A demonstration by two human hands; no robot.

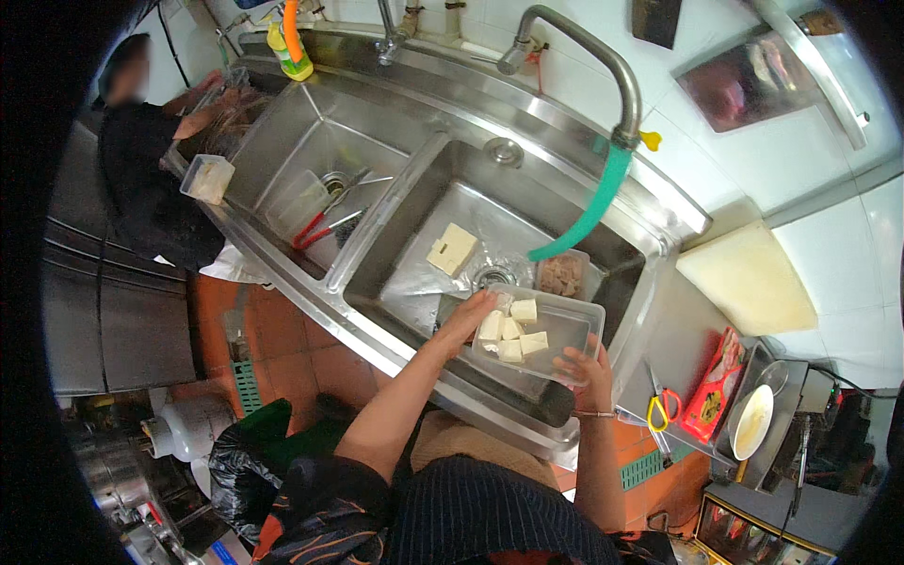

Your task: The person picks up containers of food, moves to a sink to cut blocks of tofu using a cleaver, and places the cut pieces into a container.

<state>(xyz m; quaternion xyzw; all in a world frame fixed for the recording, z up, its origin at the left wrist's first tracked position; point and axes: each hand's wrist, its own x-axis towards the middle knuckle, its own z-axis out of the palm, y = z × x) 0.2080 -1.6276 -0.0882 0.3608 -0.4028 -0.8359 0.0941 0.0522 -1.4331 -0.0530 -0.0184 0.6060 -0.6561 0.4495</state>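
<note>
Both my hands hold a clear plastic container (565, 321) above the right sink basin. My left hand (466, 321) grips its left end, and my right hand (590, 367) grips its right end. Several pale tofu pieces (510, 330) lie together at the container's left side. A larger tofu block (452, 250), with a small dark slot in its top, sits on the basin floor. Behind the container, a small clear tub (563, 275) of brownish-pink food stands in the basin. The end of a green hose (593, 212) on the curved faucet hangs just over this tub.
The left basin (282, 141) holds a clear container and a red-handled tool (311, 229). Another person (155, 155) works at the sink's far left. Scissors (662, 406), a red package (713, 388) and a white bowl (752, 424) lie at right. A cutting board (748, 279) leans on the wall.
</note>
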